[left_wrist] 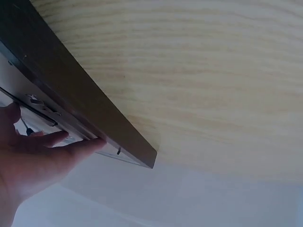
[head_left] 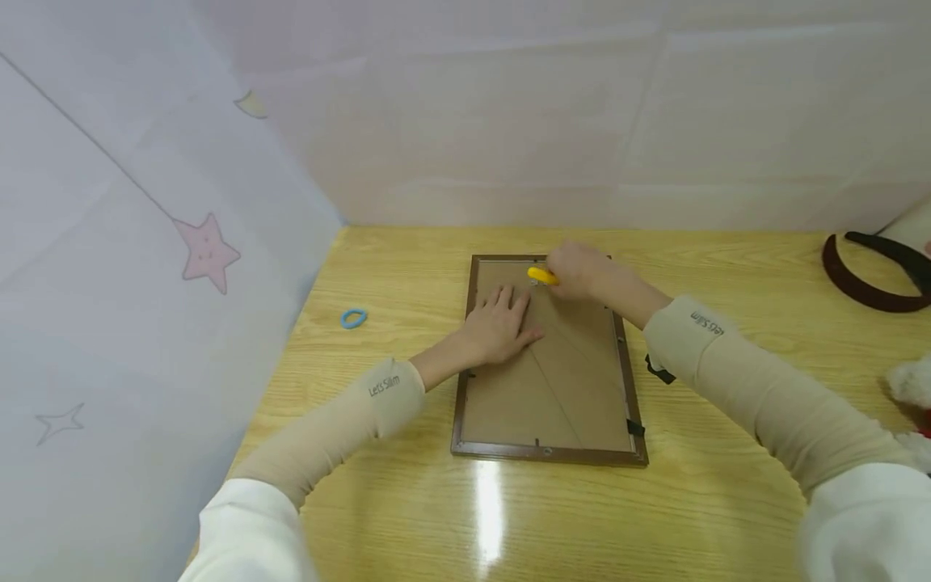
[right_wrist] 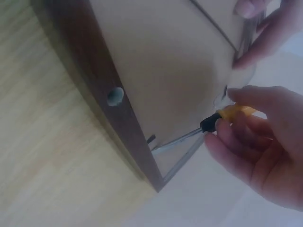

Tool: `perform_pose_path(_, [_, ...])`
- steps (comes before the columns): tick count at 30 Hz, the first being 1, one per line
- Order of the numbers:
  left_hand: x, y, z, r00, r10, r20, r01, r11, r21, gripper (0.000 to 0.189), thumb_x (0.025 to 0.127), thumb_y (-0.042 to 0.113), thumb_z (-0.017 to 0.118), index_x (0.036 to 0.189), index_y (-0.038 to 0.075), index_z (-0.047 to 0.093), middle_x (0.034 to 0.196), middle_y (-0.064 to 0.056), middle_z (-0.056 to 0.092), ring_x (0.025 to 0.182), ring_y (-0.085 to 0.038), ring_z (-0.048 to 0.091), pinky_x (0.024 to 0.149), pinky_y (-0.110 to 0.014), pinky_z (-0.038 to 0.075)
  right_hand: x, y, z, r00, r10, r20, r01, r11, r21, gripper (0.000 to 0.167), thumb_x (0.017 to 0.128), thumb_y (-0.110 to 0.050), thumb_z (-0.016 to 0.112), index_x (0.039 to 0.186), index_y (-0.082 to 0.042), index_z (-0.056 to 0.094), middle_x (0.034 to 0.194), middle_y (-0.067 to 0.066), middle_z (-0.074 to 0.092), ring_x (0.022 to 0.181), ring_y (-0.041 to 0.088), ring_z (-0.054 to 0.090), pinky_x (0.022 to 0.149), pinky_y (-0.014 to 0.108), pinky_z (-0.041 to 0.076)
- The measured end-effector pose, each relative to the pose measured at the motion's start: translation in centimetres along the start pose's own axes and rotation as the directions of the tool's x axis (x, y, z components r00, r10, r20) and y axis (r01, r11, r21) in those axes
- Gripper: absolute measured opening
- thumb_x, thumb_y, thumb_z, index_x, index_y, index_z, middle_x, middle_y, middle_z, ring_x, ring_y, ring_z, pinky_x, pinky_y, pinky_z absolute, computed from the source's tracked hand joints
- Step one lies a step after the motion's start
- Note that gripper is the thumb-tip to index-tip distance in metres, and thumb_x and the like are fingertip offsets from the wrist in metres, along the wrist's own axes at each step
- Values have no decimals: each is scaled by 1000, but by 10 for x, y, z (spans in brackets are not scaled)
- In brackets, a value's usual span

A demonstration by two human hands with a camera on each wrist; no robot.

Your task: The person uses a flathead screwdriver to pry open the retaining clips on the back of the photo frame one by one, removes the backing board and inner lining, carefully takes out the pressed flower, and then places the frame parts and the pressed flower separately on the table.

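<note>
A brown picture frame (head_left: 502,450) lies face down on the table, its tan backing board (head_left: 553,396) facing up. My left hand (head_left: 498,327) rests on the board with fingers spread; in the left wrist view its fingertips touch near the frame's inner edge. In my right hand (head_left: 578,271) I grip a screwdriver (right_wrist: 180,140) by its yellow and black handle. Its metal shaft reaches the frame's inner edge near a corner, right beside a small dark tab (right_wrist: 151,139). Another small tab (head_left: 537,442) stands at the near edge of the board.
A blue ring-shaped item (head_left: 353,318) lies on the table to the left. A black piece (head_left: 660,370) sits just right of the frame. Farther right are a dark headband (head_left: 865,297) and something white and fluffy (head_left: 909,381). A pale cloth (head_left: 494,137) hangs behind the table.
</note>
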State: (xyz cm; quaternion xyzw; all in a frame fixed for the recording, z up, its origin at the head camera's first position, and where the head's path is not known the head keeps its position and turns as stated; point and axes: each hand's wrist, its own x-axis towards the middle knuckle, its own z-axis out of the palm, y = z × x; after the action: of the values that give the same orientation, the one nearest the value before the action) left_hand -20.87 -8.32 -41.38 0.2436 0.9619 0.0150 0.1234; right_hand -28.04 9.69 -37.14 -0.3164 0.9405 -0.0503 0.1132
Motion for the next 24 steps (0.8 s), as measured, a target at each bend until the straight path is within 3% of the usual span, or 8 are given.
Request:
perform_pose_path(7, [2,5,-3,999,8,48,-11,998,67,75,101,56,29,156,8,16,158,-26,14,145,-42,14,112,-56,24,-10,6,10,1000,6,21,-4,996,-89,19,89,-11,68,101,3,66,85,13,63,74,24,58,72,40,53])
perform_pose_path(12, [0,8,-6,998,6,63,-11,997,80,74,102,56,29,156,7,17,158,-26,13,145,-41,13,112,-55,24,-18,11,12,1000,8,9,-8,999,-54,26,91,-10,67,114,2,67,95,16,65,84,29,62,77,44,54])
perform_pose_path(17, [0,11,-9,998,7,68,-14,995,96,73,102,55,29,156,7,17,158,-26,13,145,-41,12,112,-54,24,-25,17,12,1000,-9,22,10,999,-42,32,87,6,68,119,3,64,102,19,67,91,33,65,80,44,55])
perform_pose_path(21, [-1,13,-11,997,10,76,-18,994,104,73,102,55,29,156,7,17,158,-26,13,145,-42,12,112,-54,25,-27,20,13,999,-11,33,13,997,-77,46,85,10,69,129,3,57,104,21,66,91,35,65,78,43,55])
perform_pose_path(24, [-2,15,-12,997,13,75,-21,994,107,73,102,54,30,156,7,18,158,-26,14,145,-42,14,111,-55,26,-27,23,14,1000,-2,17,4,993,-121,47,87,8,67,131,2,51,98,22,65,84,34,65,70,41,56])
